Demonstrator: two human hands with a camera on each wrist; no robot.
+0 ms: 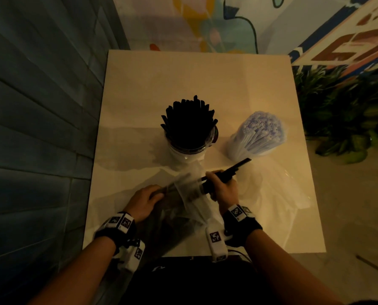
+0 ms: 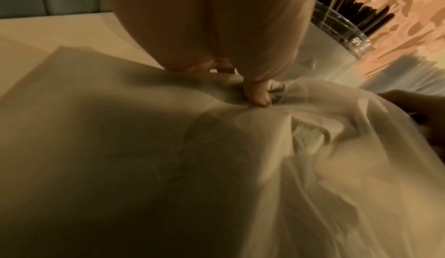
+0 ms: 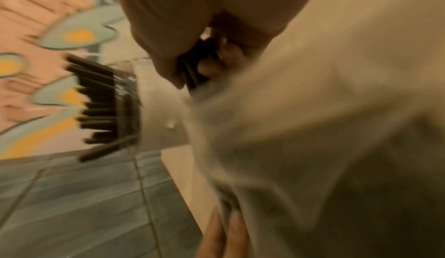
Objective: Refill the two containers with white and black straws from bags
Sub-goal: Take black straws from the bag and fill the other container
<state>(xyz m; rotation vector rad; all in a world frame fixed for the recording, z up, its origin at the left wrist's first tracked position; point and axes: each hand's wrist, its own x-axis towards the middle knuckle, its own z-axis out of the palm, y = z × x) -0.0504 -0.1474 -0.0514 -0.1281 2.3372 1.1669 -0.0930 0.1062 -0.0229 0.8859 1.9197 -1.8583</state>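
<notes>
A clear container [image 1: 189,148] crammed with black straws [image 1: 190,124] stands mid-table. To its right stands an upright bundle of white straws [image 1: 259,133] in clear plastic. Near the front edge lies a translucent bag [image 1: 190,192]. My left hand [image 1: 156,193] pinches the bag's plastic, the thumb [image 2: 257,94] pressing a fold. My right hand [image 1: 214,181] grips a bunch of black straws [image 1: 234,169] that sticks out of the bag's mouth, pointing up and right. In the blurred right wrist view the fingers [image 3: 216,66] wrap the dark straws [image 3: 192,72], with the container [image 3: 120,110] beyond.
A second crumpled clear bag [image 1: 271,192] lies on the right of the pale square table [image 1: 139,84]. A grey slatted wall [image 1: 40,128] runs along the left, a painted wall stands behind, and green plants [image 1: 342,111] sit off the right edge.
</notes>
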